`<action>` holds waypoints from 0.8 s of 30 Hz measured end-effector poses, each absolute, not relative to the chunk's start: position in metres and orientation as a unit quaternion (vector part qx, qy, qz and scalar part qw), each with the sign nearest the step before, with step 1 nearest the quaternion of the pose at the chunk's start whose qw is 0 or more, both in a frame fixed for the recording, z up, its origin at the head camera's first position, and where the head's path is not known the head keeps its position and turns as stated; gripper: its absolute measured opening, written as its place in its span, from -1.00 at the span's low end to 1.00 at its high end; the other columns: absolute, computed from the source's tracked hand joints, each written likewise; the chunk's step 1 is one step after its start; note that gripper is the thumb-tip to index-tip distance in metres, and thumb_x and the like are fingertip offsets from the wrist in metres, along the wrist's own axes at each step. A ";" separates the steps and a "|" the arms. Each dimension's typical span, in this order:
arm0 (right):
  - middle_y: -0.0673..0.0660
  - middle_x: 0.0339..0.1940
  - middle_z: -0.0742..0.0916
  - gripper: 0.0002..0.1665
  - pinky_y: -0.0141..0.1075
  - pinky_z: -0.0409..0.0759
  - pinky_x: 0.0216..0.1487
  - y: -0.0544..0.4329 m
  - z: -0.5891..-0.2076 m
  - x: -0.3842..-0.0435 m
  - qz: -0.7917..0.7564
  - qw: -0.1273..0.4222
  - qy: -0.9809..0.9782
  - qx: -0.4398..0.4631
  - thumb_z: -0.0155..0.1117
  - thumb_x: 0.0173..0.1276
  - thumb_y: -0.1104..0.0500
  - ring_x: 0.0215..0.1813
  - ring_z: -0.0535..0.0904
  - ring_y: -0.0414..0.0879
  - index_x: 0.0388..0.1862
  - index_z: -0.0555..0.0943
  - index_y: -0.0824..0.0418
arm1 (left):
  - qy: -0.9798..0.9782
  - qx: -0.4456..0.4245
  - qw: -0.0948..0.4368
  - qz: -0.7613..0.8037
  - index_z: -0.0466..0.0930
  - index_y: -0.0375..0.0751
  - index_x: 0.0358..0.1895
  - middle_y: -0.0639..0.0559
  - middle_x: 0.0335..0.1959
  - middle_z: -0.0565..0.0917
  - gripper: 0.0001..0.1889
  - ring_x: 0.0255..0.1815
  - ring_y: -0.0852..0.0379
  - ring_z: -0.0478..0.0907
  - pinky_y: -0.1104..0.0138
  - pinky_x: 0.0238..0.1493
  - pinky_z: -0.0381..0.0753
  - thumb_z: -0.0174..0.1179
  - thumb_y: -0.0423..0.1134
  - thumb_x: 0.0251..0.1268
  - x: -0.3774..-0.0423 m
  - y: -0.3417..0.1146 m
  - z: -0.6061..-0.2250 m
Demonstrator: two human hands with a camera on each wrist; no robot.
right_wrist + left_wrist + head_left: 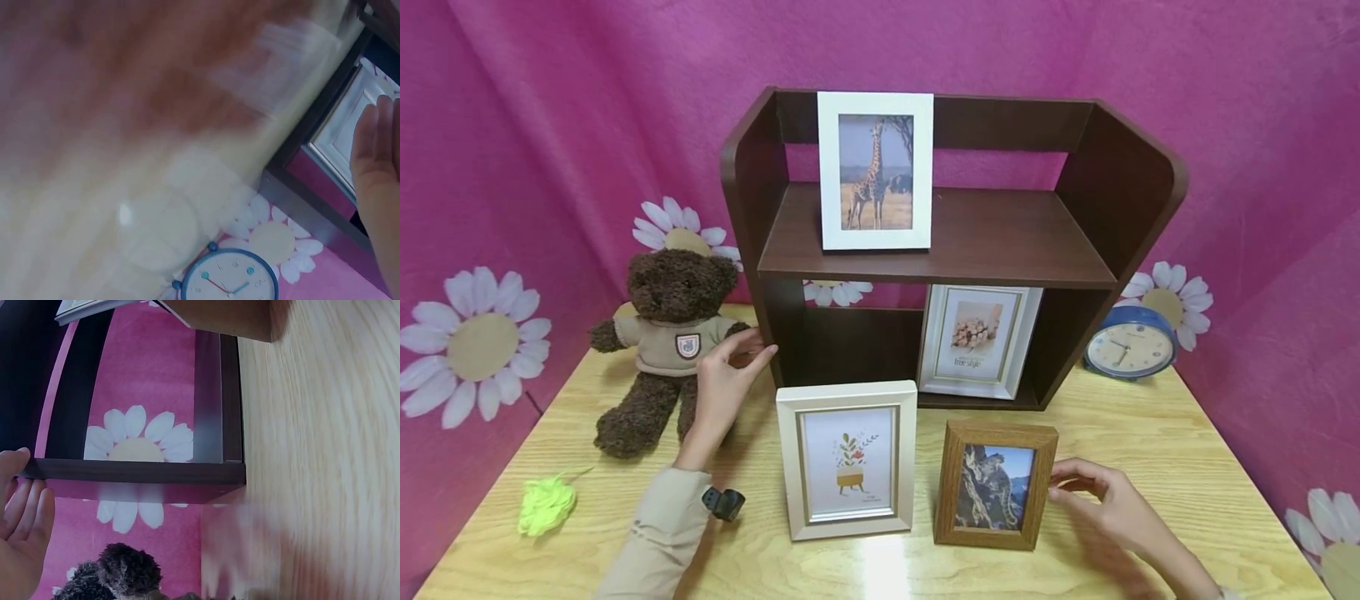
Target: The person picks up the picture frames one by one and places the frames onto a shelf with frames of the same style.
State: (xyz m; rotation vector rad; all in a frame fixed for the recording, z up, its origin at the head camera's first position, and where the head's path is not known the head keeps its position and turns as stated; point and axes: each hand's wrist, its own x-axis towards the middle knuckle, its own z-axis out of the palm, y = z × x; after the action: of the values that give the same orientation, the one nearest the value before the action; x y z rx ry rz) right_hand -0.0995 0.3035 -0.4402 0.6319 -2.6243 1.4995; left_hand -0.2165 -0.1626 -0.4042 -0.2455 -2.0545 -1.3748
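Observation:
My left hand (730,379) is at the left side panel of a dark brown shelf (1000,237). In the left wrist view, its thumb and fingers pinch the panel's edge from both sides. By the right edge of a brown wooden photo frame (951,487) with a snow leopard picture is my right hand (1101,500), its fingertips right at that edge. Relaxed, nearly straight fingers show in the right wrist view. A cream photo frame (905,467) with a plant picture stands left of the wooden one, in front of the shelf.
A white giraffe photo frame (876,240) stands on the upper shelf; a silvery-white flower frame (973,383) leans in the lower compartment. The brown teddy bear (681,283) sits at left, behind a neon-yellow bundle (546,504). At right is a blue alarm clock (1129,346).

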 end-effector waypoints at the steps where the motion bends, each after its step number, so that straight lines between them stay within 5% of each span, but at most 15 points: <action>1: -0.18 -0.24 0.71 -0.79 -0.52 0.59 -0.13 0.303 -0.442 -0.098 0.498 0.018 -0.842 0.207 0.25 0.21 0.47 -0.19 0.63 -0.31 -0.15 0.59 0.37 | -0.780 -0.090 0.321 -0.529 0.64 -0.49 -0.13 -0.33 -0.31 0.71 -0.69 -0.37 0.62 0.50 0.68 -0.27 0.56 0.40 -0.48 0.00 -0.217 -0.162 -0.404; 12: -0.14 -0.39 0.72 -0.74 -0.48 0.64 -0.29 0.283 -0.451 -0.089 0.551 0.021 -0.827 0.108 0.35 0.12 0.47 -0.30 0.62 -0.34 -0.21 0.54 0.56 | -0.772 -0.069 0.316 -0.547 0.64 -0.50 -0.17 -0.34 -0.29 0.70 -0.70 -0.37 0.58 0.52 0.54 -0.23 0.66 0.41 -0.48 -0.03 -0.218 -0.159 -0.404; 17: -0.03 -0.46 0.71 -0.71 -0.50 0.61 -0.33 0.275 -0.452 -0.087 0.556 0.036 -0.828 0.059 0.39 0.07 0.46 -0.35 0.59 -0.34 -0.24 0.53 0.59 | -0.774 -0.064 0.322 -0.542 0.65 -0.48 -0.18 -0.32 -0.30 0.71 -0.71 -0.36 0.40 0.58 0.37 -0.22 0.70 0.42 -0.46 -0.03 -0.217 -0.158 -0.404; 24: -0.21 -0.44 0.68 -0.65 -0.57 0.58 -0.28 0.269 -0.455 -0.083 0.554 0.070 -0.828 0.052 0.36 0.02 0.56 -0.32 0.59 -0.38 -0.19 0.49 0.57 | -0.778 -0.061 0.330 -0.531 0.67 -0.47 -0.21 -0.30 -0.29 0.71 -0.74 -0.33 0.13 0.65 0.64 -0.26 0.60 0.42 -0.45 -0.02 -0.218 -0.158 -0.405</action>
State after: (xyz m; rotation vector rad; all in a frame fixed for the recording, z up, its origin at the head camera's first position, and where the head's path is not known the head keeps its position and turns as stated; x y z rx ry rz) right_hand -0.0832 0.2689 -0.4546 0.1575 -2.4903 1.6671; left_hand -0.2183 -0.1582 -0.4050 -0.1586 -2.0343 -1.3892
